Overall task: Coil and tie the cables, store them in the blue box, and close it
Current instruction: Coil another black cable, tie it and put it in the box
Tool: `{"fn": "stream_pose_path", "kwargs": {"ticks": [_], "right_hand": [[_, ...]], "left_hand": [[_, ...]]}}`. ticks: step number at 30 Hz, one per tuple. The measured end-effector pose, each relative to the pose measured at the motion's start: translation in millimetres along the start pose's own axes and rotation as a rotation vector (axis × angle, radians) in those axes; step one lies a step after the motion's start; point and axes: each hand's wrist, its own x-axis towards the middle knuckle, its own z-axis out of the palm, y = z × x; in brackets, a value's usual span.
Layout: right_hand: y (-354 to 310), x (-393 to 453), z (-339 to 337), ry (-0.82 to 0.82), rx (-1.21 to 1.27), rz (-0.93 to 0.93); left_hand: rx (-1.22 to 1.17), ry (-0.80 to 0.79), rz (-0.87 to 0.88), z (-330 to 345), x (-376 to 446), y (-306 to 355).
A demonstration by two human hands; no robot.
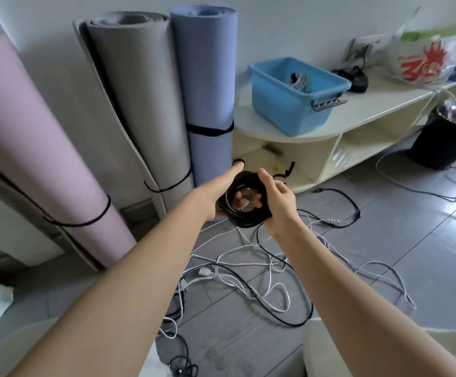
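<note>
Two bare forearms reach forward over a grey tiled floor, where loose white cables and black cables lie tangled between and beneath them. Both hands meet on a coiled black cable held in the air above that tangle. The left hand grasps the coil from the left: its thumb lies straight along the upper edge, and its fingertips show through the middle of the ring. The right hand clasps the right side of the coil, thumb up against the top of the loops and fingers curled around the bundle. A black strap sticks up just behind the right hand; I cannot tell whether it is already wrapped round the coil.

Farther back on the left, three rolled mats lean against the wall: a pink mat, a grey mat and a blue-grey mat, each bound with a dark band. To the right stands a low cream shelf unit. The blue box sits open on its top, well apart from the hands, with a grey coiled cable inside. Beyond it on the same top lie a black adapter and a plastic bag with red print. A black bin stands on the floor at the far right.
</note>
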Motion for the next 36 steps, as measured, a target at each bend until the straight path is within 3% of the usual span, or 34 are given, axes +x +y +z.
{"fn": "stream_pose_path", "kwargs": {"ticks": [3, 8, 12, 16, 23, 29, 32, 36], "right_hand": [[9.8, 16.8, -10.1, 0.019, 0.033, 0.048], [34.4, 59.6, -32.3, 0.021, -0.066, 0.098], [55.4, 102.4, -45.2, 0.107, -0.387, 0.032], [62.8, 144.3, -58.9, -0.010, -0.693, 0.040], [71.0, 193.0, -76.1, -0.195, -0.930, 0.220], [83.1, 236.6, -74.9, -0.168, -1.265, 0.009], [92.0, 253.8, -68.9, -0.233, -1.450, -0.152], [100.3, 273.9, -69.7, -0.118, -1.570, -0.199]], "left_hand": [[-0.122, 0.045, -0.006, 9.2, 27.0, -16.1], [0.037, 0.239, 0.012, 23.0, 82.7, -42.3], [0.132, 0.299, 0.073, 31.0, 121.5, -45.8], [0.204, 0.256, 0.036, 27.1, 153.1, -48.8], [0.562, 0.211, 0.007, 31.1, 196.4, -62.5], [0.897, 0.245, 0.051, 26.8, 222.9, -69.7], [0.906, 0.255, 0.050, 20.9, 238.3, -76.6], [0.887, 0.272, 0.057, 16.6, 253.6, -83.8]]}}
